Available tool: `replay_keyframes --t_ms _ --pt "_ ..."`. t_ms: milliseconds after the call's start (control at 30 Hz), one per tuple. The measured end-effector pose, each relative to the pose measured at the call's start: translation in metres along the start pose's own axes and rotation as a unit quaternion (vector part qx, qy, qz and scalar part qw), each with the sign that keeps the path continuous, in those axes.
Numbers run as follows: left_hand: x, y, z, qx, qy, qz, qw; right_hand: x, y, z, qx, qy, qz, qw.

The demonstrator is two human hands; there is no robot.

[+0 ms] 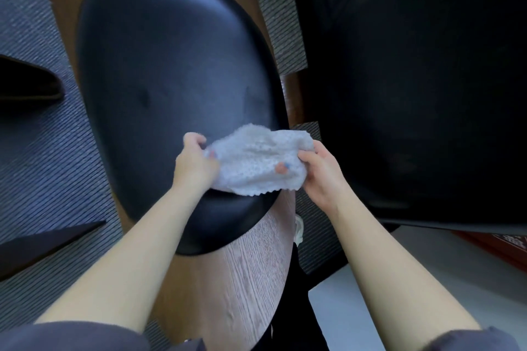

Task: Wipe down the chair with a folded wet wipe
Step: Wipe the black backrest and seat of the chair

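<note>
The white, dimple-textured wet wipe was held in the air between your two hands, just above the near right part of the seat, and did not appear to touch it. It was bunched and creased rather than flat; whether it was already folded could not be told. Your left hand pinched its left edge, thumb on top and fingers curled beneath. Your right hand gripped its right edge the same way, with one fingertip showing on the near face of the sheet. Holding both edges kept the sheet spread, which suited folding or refolding it before wiping; that step was judged to be in hand.

Below the wipe lay the black, oval, smooth-padded chair seat, reaching away from you to the far left. Its brown wood-grain backrest curved nearest you, so you stood behind the chair and reached over it. To the right, close beside, stood a second black chair. Grey ribbed carpet covered the floor on the left.
</note>
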State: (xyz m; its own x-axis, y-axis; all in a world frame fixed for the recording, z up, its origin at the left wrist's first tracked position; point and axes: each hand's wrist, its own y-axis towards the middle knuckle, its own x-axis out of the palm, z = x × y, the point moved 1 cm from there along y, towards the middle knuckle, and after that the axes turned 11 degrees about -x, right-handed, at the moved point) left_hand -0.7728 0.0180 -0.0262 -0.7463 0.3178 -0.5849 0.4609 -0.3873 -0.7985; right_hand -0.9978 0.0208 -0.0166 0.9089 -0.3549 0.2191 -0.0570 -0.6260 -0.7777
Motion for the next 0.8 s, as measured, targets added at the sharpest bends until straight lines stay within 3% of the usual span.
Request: replay_keyframes --t_ms 33,67,133,200,267,333,400,467,500,533,600,700,800 --pt "0.001 -0.002 -0.001 0.089 0.113 -0.022 0.989 0.003 -0.004 -0.003 0.017 0.028 -0.032 0.999" --pt "0.004 -0.007 0.003 0.178 0.155 -0.077 0.969 0.007 -0.008 -0.006 0.033 0.059 -0.063 0.996" --pt "0.011 -0.025 0.013 0.248 0.107 -0.250 0.930 0.013 -0.012 -0.011 0.055 0.116 -0.106 0.986" --pt "0.025 -0.036 0.017 0.199 0.015 -0.355 0.913 0.016 -0.009 -0.018 0.042 0.118 -0.082 0.989" --pt "0.037 -0.039 0.021 0.096 -0.092 -0.364 0.922 0.011 -0.002 -0.020 0.004 0.080 0.020 0.997" --pt "0.045 -0.033 0.022 -0.007 -0.170 -0.334 0.927 0.000 0.006 -0.009 -0.029 0.021 0.134 0.990" --pt "0.046 -0.019 0.019 -0.047 -0.166 -0.238 0.956 -0.004 0.015 0.007 -0.063 -0.069 0.206 0.974" --pt "0.042 -0.003 0.011 0.008 -0.033 -0.073 0.997 0.000 0.027 0.028 -0.133 -0.192 0.182 0.955" --pt "0.037 0.005 0.005 0.073 0.105 0.023 0.992 0.005 0.035 0.040 -0.167 -0.279 0.113 0.939" --pt "0.031 0.015 -0.003 0.131 0.234 0.093 0.959 0.012 0.043 0.055 -0.190 -0.379 0.013 0.906" --pt "0.018 0.039 -0.016 0.159 0.402 0.126 0.893 0.019 0.053 0.091 -0.206 -0.539 -0.146 0.804" --pt "0.009 0.063 -0.028 0.105 0.457 0.074 0.880 0.017 0.047 0.130 -0.240 -0.654 -0.144 0.703" --pt "0.016 0.068 -0.027 0.095 0.463 0.072 0.878 0.012 0.046 0.141 -0.342 -0.720 -0.103 0.594"
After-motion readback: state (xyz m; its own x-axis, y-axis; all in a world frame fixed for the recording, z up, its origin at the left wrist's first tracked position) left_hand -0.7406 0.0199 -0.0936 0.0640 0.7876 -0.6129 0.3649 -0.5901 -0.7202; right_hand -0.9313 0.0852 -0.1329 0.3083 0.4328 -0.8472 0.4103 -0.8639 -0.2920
